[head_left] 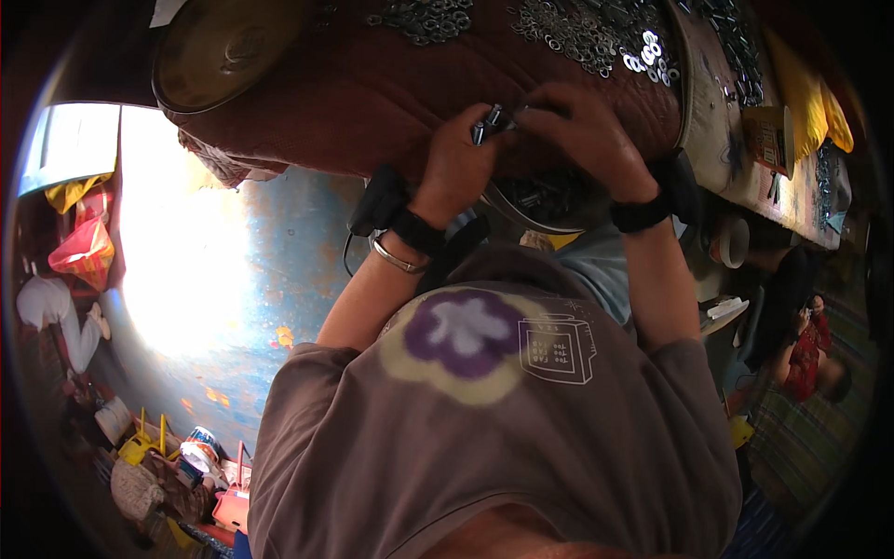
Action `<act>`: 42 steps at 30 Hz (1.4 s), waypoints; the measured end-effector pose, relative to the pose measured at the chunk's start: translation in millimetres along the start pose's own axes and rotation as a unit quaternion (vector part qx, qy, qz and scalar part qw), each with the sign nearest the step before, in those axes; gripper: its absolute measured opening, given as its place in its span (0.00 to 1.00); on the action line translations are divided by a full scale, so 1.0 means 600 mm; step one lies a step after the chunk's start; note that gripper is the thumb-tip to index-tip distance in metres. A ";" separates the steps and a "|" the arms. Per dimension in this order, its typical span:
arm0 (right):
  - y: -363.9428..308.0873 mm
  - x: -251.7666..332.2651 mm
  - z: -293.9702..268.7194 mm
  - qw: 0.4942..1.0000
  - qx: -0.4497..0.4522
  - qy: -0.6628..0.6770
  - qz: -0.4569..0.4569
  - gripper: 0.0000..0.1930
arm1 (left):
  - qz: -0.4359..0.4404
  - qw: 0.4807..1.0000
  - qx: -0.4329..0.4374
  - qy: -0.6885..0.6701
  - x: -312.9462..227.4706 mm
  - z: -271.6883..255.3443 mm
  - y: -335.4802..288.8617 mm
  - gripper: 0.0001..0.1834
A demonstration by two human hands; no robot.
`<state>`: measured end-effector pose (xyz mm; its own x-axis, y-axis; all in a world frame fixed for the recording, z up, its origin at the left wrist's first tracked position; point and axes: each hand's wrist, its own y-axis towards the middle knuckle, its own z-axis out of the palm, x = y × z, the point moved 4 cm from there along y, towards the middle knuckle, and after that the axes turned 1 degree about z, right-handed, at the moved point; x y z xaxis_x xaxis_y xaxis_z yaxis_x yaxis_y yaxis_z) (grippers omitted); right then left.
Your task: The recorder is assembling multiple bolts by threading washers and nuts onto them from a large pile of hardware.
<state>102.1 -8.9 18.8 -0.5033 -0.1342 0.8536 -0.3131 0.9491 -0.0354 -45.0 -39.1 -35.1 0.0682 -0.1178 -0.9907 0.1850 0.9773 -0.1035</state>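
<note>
My left hand (456, 163) is closed around a few short, shiny metal cylinders (491, 123), perhaps bolts or sleeves; their exact kind is not clear. Close by on the right, my right hand (589, 130) has its fingers bent and drawn together at the cylinders' end. Whatever those fingertips pinch is too small and dark to make out. Both hands are over the near edge of a table covered in dark red cloth (372, 102). Beneath them, a round metal bowl (531, 222) holds dark small parts, partly hidden by my right wrist.
Metal rings (563, 35) and bright flat washers (652, 61) lie in heaps at the far right of the cloth. More rings (424, 19) lie at the far middle. A large round pan (228, 56) sits far left. Farther right stand a paper cup (768, 140) and yellow cloth (810, 88).
</note>
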 end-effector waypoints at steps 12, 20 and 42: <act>0.149 0.006 0.054 0.912 -0.197 -0.245 -0.264 0.11 | -0.031 0.992 -0.075 -0.100 0.005 -0.047 0.015 0.09; 0.151 -0.016 0.052 0.935 -0.151 -0.278 -0.159 0.09 | -0.083 0.986 -0.069 -0.130 0.010 -0.047 0.018 0.11; 0.016 0.009 0.002 0.978 -0.013 -0.186 -0.094 0.12 | 0.071 0.993 -0.026 0.086 -0.018 -0.014 -0.004 0.07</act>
<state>95.4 -1.1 22.2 -0.6989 -0.3966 0.5952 -0.4105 0.9039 0.1203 -54.4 -38.9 -24.7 -0.0802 0.0497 -0.9955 0.1334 0.9903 0.0386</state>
